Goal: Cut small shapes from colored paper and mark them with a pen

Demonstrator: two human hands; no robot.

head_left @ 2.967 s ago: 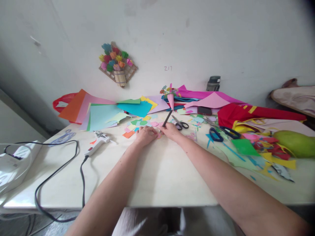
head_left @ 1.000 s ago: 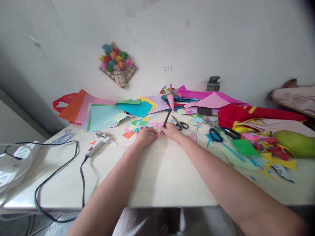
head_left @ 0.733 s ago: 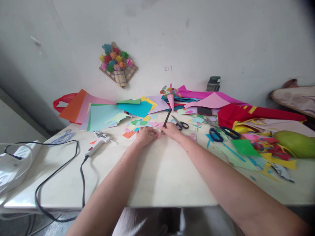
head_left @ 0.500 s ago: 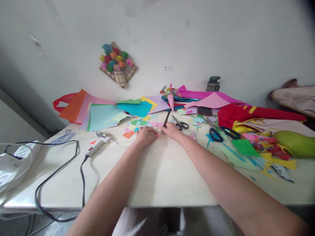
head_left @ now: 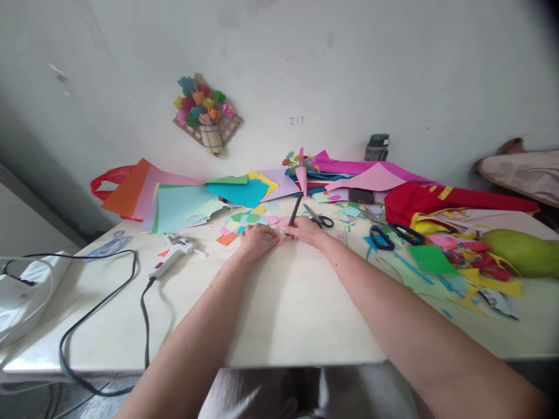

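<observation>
A black pen (head_left: 296, 208) leans up out of my right hand (head_left: 304, 231), whose fingers are closed round its lower end. Close beside it, my left hand (head_left: 258, 240) lies on the table with its fingers bent together at the edge of a small pink paper piece (head_left: 282, 239). The fingers cover most of that piece. Small coloured paper cut-outs (head_left: 246, 217) are scattered just behind both hands. Scissors with black handles (head_left: 322, 220) lie right behind my right hand.
To the left are a glue gun (head_left: 172, 260), its black cord and a power strip (head_left: 39, 291). Coloured sheets (head_left: 179, 203) lie along the wall. At the right are larger scissors (head_left: 395, 234), paper scraps (head_left: 434, 260), red cloth (head_left: 414, 203) and a green fruit-like object (head_left: 519, 251).
The whole view has shifted slightly, so things sit a little further left. The pen and both hands keep nearly the same places, with only a slight move of my right hand.
</observation>
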